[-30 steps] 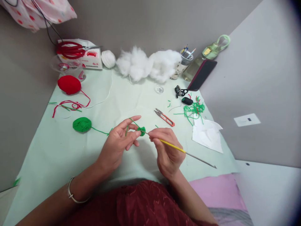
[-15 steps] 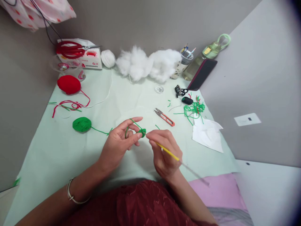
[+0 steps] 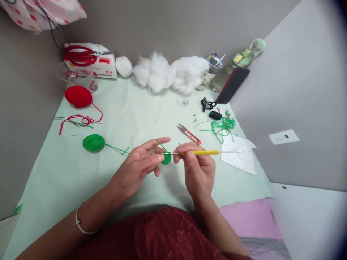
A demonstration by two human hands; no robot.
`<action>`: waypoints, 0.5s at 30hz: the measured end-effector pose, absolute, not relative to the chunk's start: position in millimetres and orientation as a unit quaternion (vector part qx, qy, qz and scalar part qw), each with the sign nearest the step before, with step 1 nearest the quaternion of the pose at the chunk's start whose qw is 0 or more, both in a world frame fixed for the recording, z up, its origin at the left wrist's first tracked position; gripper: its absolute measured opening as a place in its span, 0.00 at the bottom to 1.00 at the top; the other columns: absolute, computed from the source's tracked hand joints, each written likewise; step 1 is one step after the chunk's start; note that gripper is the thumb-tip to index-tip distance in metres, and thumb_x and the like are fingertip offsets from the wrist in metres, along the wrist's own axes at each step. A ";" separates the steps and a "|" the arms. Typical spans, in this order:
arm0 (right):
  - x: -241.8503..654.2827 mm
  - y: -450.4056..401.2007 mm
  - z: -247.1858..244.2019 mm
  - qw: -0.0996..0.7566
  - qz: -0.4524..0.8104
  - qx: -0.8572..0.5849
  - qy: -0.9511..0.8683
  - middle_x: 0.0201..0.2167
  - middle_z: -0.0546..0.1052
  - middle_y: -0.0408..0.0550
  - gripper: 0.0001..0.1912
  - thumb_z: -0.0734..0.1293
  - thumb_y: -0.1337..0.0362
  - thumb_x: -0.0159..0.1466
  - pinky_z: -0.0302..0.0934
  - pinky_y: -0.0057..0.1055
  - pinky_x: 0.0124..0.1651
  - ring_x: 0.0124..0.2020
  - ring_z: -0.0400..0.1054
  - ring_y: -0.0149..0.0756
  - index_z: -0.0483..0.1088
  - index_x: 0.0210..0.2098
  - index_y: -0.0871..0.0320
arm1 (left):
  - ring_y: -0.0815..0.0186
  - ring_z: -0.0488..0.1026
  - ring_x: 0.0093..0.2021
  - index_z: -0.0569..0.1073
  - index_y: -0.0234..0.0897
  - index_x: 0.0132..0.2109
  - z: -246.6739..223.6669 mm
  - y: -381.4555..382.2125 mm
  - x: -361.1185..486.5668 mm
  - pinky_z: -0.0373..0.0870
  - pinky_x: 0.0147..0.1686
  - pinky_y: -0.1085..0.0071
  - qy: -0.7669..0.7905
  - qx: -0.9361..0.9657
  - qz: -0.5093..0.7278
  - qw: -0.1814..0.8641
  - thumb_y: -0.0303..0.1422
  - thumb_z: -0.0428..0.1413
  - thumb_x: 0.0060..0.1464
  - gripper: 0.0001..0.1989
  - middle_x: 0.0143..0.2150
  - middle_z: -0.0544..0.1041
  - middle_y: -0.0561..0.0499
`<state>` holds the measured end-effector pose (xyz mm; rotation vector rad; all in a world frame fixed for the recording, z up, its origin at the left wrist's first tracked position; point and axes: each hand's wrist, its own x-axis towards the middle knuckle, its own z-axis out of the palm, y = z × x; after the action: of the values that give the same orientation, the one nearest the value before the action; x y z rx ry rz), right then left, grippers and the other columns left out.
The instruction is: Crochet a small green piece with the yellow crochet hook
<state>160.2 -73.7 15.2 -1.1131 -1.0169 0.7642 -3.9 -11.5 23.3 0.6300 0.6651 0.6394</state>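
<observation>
My left hand [image 3: 141, 162] pinches a small green crochet piece [image 3: 166, 159] between thumb and fingers, and green yarn runs up over its raised index finger. In my right hand [image 3: 199, 166] is a crochet hook [image 3: 206, 152] with a yellow grip, held nearly level. Its thin metal tip meets the top of the green piece; whether it passes through a stitch I cannot tell. A trailing strand joins the green yarn ball [image 3: 93, 143] on the left toward my left hand. Thread snips [image 3: 189, 134] with orange handles lie just beyond my hands.
Behind stand a red yarn ball [image 3: 78, 96], a white yarn ball [image 3: 124, 66], fluffy stuffing [image 3: 157, 74], a pen cup [image 3: 207, 77], a bottle [image 3: 223, 76] and a phone [image 3: 233, 86]. Green yarn scraps [image 3: 223, 124], black thread [image 3: 215, 115] and white paper [image 3: 238, 155] lie right. Red-handled scissors [image 3: 80, 56] rest on a box.
The crochet hook has swung from a downward slant to nearly level, and my right hand has turned with it. The green piece has shifted slightly right and shows more of its face.
</observation>
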 end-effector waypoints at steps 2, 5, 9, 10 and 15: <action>160.0 -71.5 11.4 0.654 0.359 -0.488 -0.454 0.36 0.81 0.46 0.08 0.69 0.59 0.72 0.69 0.35 0.37 0.33 0.73 0.34 0.81 0.41 0.51 | 0.77 0.57 0.23 0.84 0.44 0.55 22.7 -13.4 -1.9 0.66 0.27 0.77 0.311 0.315 0.306 0.843 0.32 0.69 0.57 0.18 0.35 0.73 0.56; 159.6 -71.1 7.5 0.644 0.374 -0.497 -0.445 0.37 0.83 0.46 0.09 0.68 0.58 0.73 0.69 0.35 0.39 0.34 0.74 0.34 0.82 0.42 0.50 | 0.73 0.66 0.29 0.84 0.46 0.55 22.0 -14.9 -1.8 0.67 0.28 0.77 0.325 0.331 0.312 0.829 0.32 0.68 0.57 0.18 0.38 0.74 0.54; 159.9 -73.2 11.1 0.658 0.392 -0.483 -0.424 0.37 0.83 0.47 0.11 0.66 0.58 0.74 0.70 0.35 0.38 0.32 0.75 0.34 0.80 0.41 0.52 | 0.74 0.69 0.30 0.84 0.49 0.53 23.4 -14.0 -5.4 0.67 0.29 0.76 0.352 0.351 0.313 0.809 0.32 0.68 0.57 0.16 0.40 0.74 0.55; 160.0 -73.9 12.7 0.661 0.387 -0.479 -0.429 0.37 0.83 0.46 0.11 0.65 0.59 0.75 0.71 0.35 0.38 0.32 0.75 0.34 0.80 0.42 0.52 | 0.74 0.69 0.29 0.85 0.48 0.53 24.0 -13.9 -5.9 0.67 0.29 0.76 0.358 0.358 0.315 0.803 0.32 0.68 0.57 0.16 0.40 0.74 0.55; 160.5 -80.2 16.8 0.596 0.219 -0.506 -0.584 0.40 0.83 0.47 0.13 0.62 0.69 0.75 0.74 0.36 0.43 0.38 0.78 0.35 0.78 0.49 0.51 | 0.74 0.67 0.27 0.84 0.46 0.52 24.3 -18.2 -2.4 0.71 0.32 0.74 0.391 0.417 0.362 0.736 0.31 0.68 0.56 0.16 0.36 0.73 0.57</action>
<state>160.5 -80.2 16.8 -1.1747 -1.3571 0.5078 -2.4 -18.2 24.3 0.9172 0.8581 0.7962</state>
